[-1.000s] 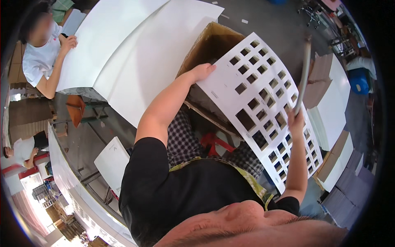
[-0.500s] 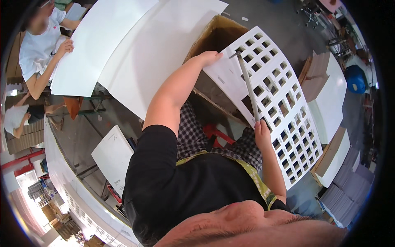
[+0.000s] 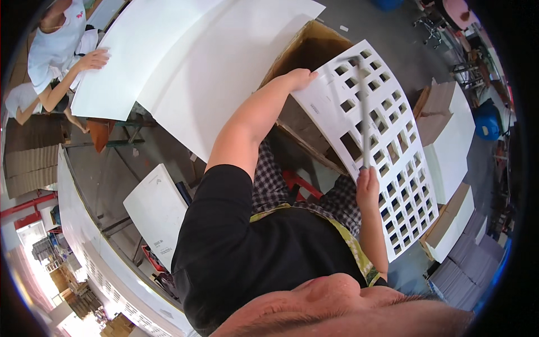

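Note:
A white board (image 3: 315, 106) with rows of square cut-outs is tilted over an open cardboard box (image 3: 314, 38). My left hand (image 3: 302, 78) grips the board's upper left corner, fingers partly hidden by its edge. In my right hand (image 3: 368, 184), low by the board's near edge, is the grip end of a slim long-handled hammer (image 3: 366, 126). The handle stretches away across the cut-outs. Its short crosswise head lies near the far rows, smeared by motion. Most holes go right through, showing dark behind; one larger rectangular hole sits near the left edge.
Large white sheets (image 3: 179, 78) lie at the left, with a co-worker's hand (image 3: 94, 59) on them. White-topped stacks (image 3: 449, 149) stand to the right, grey stacks (image 3: 463, 264) below. A red stool (image 3: 303, 185) is beneath me. Another white board (image 3: 154, 205) leans at lower left.
The hammer has swung rightward over the cut-outs, its head now farther right and blurred. My left hand still holds the board. The whole view has shifted slightly.

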Available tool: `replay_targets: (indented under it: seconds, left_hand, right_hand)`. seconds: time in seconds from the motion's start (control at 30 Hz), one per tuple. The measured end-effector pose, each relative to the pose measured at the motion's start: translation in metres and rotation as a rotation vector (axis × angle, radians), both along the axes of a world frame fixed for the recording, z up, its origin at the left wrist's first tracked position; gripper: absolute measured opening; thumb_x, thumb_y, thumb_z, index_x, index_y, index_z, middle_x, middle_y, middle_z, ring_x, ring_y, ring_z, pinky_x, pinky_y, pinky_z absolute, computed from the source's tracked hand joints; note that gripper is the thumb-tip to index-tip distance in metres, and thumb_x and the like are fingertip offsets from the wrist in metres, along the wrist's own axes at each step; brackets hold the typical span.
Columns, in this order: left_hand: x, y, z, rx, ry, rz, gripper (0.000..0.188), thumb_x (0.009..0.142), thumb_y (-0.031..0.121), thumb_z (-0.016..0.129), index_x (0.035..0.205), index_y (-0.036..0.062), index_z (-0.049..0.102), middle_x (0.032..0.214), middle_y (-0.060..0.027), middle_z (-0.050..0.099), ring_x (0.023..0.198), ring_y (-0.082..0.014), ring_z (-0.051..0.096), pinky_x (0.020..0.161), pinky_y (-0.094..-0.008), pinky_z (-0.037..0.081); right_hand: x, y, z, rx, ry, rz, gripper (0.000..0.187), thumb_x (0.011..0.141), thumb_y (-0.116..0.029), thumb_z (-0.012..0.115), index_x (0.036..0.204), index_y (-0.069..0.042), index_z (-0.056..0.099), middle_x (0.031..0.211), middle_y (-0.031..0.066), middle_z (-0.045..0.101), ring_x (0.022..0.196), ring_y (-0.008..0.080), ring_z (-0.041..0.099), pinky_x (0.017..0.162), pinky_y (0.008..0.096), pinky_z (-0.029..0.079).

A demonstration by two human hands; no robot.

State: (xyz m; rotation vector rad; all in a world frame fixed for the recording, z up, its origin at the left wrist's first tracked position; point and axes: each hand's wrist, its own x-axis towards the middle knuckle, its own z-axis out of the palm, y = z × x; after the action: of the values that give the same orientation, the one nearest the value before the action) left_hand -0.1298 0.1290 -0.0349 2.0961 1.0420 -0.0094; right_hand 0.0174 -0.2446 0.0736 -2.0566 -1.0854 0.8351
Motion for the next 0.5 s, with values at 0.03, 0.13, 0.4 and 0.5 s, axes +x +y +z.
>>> replay_targets:
  seconds: [0.03, 0.13, 0.4, 0.5]
  left_hand:
    - [-0.001, 0.000, 0.003, -0.020, -0.004, 0.013, 0.063, 0.096, 0.049, 0.031, 0.104, -0.0054, 0.062, 0.107, -0.0271, 0.060, 0.104, -0.0395, 0.057, 0.092, -0.0428, 0.042]
    - [0.001, -0.002, -0.001, -0.043, -0.034, 0.023, 0.062, 0.096, 0.048, 0.031, 0.103, -0.0051, 0.062, 0.107, -0.0273, 0.060, 0.103, -0.0397, 0.057, 0.091, -0.0430, 0.043]
    - [0.002, 0.000, -0.007, -0.027, 0.007, 0.032, 0.056, 0.096, 0.047, 0.034, 0.106, -0.0022, 0.061, 0.107, -0.0226, 0.062, 0.101, -0.0353, 0.059, 0.090, -0.0399, 0.043]
    - [0.006, 0.002, -0.010, -0.056, -0.041, 0.028, 0.058, 0.096, 0.047, 0.034, 0.103, -0.0035, 0.062, 0.106, -0.0248, 0.062, 0.102, -0.0369, 0.058, 0.090, -0.0411, 0.043]
  right_hand:
    - [-0.001, -0.004, 0.006, 0.082, 0.056, -0.002, 0.024, 0.098, -0.024, 0.037, 0.088, -0.004, 0.047, 0.060, 0.0092, 0.048, 0.055, 0.0226, 0.050, 0.053, 0.0359, 0.040]
    - [0.002, -0.017, -0.039, 0.258, 0.111, -0.061, 0.025, 0.098, -0.024, 0.037, 0.090, -0.003, 0.047, 0.062, 0.0093, 0.048, 0.056, 0.0220, 0.050, 0.053, 0.0355, 0.040]
    - [-0.003, -0.007, -0.011, 0.180, 0.063, 0.001, 0.031, 0.097, -0.031, 0.042, 0.091, -0.001, 0.047, 0.063, 0.0113, 0.049, 0.057, 0.0215, 0.050, 0.052, 0.0344, 0.039]
    - [-0.005, -0.018, -0.035, 0.433, 0.052, 0.004, 0.034, 0.096, -0.034, 0.044, 0.091, -0.001, 0.046, 0.065, 0.0128, 0.050, 0.058, 0.0224, 0.051, 0.052, 0.0346, 0.039]
